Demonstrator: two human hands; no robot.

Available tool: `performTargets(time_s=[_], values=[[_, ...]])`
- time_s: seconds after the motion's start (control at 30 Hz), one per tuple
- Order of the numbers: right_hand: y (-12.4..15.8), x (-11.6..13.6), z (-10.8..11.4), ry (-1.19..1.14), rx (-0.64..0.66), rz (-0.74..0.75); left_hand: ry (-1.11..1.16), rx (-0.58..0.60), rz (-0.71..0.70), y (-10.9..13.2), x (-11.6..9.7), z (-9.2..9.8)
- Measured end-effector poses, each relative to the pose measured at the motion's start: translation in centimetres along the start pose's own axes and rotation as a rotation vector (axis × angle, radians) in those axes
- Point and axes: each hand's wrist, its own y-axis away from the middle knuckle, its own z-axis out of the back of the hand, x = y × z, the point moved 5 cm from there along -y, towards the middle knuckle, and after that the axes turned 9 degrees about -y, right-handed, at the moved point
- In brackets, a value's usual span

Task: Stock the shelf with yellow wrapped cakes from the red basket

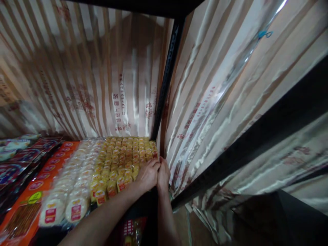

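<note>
My left hand (149,175) reaches to the right end of the rows of small yellow-wrapped packets (123,155) on the shelf. Its fingers are curled in. Close against it, my right hand (163,173) is closed too, with the fingertips of both hands meeting beside the corner post. Whatever lies between the fingers is too small or hidden to make out. The packets stand in tight rows, several deep, and my left wrist and forearm cover part of the front.
Left of them lie clear packs of round white cakes (77,208), an orange pack (22,215) and dark packs (17,164). A black post (167,75) and slanting black bar (246,136) frame the shelf. Printed pale curtains (128,61) hang behind and to the right.
</note>
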Motion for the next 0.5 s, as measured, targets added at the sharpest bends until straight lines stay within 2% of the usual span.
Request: performTargets(time_s=[0.17, 0.33, 0.4, 0.5], values=[[6.1, 1.7, 0.9, -0.007, 0.019, 0.056, 0.123, 0.084, 0.093, 5.4, -0.9, 0.7], [14.0, 2.6, 0.2, -0.007, 0.207, 0.066, 0.276, 0.168, 0.097, 12.9, -1.2, 1.1], [16.9, 1.8, -0.4, 0.073, 0.318, 0.07, 0.33, 0.232, 0.142, 16.2, -0.7, 0.6], [20.5, -1.5, -1.6, 0.244, 0.498, -0.011, 0.409, 0.323, 0.271, 21.1, 0.7, -0.8]])
